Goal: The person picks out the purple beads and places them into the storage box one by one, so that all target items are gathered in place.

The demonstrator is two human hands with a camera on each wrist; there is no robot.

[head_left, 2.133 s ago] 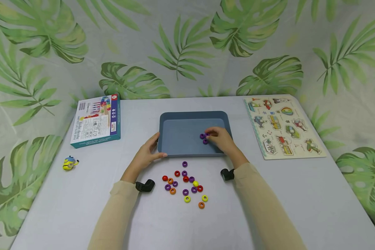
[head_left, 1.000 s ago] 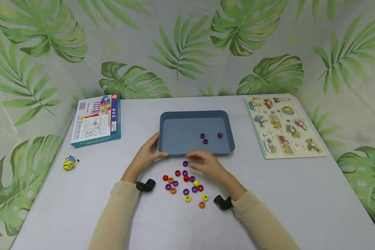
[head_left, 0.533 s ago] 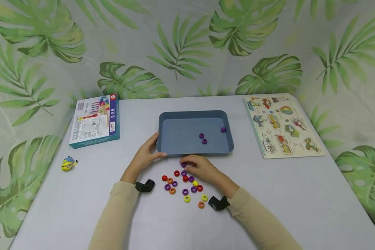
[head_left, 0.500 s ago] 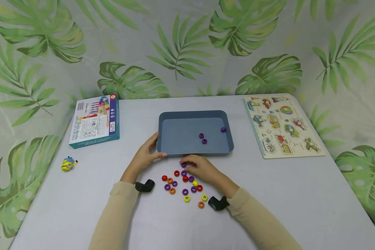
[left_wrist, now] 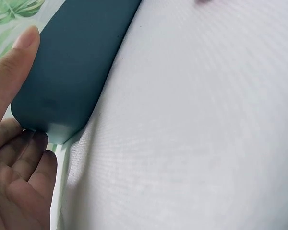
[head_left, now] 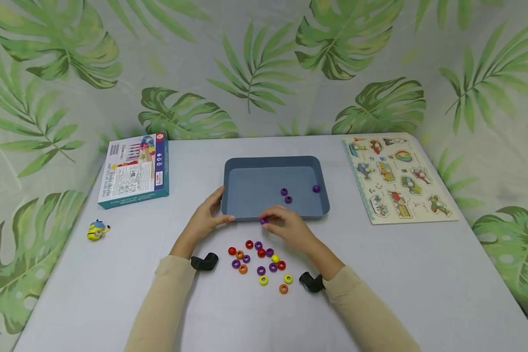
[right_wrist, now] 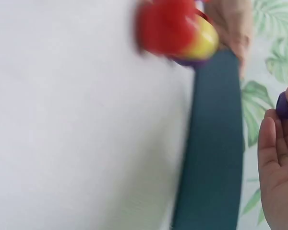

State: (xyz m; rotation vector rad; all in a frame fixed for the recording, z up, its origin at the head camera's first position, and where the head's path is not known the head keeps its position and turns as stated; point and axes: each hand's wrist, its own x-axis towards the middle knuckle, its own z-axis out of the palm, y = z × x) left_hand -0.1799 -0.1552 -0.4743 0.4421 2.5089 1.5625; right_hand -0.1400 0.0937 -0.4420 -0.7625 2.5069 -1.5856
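Thumb and fingers of my right hand (head_left: 292,230) pinch a purple bead (head_left: 264,221) near the tray's front rim. The right wrist view also shows this purple bead (right_wrist: 284,106) at the fingertips. My left hand (head_left: 206,215) holds the front left corner of the grey-blue tray (head_left: 246,195), thumb at the front wall and fingers at the side. In the left wrist view, the fingers (left_wrist: 36,153) bend around the tray's corner. Three purple beads lie inside the tray: a pair right of the middle, and a single bead (head_left: 316,188) by the right wall.
In front of the tray lie several loose beads: a red bead (head_left: 249,244), an orange bead (head_left: 283,289), a yellow bead (head_left: 263,280) and purple ones among them. A boxed toy (head_left: 134,171) and a small yellow figure (head_left: 97,230) sit left; a picture puzzle board (head_left: 398,178) lies right.
My right hand released a purple bead in the tray, which rolled toward the right wall. It then picked up another purple bead and raised it toward the rim. The left hand stayed put.
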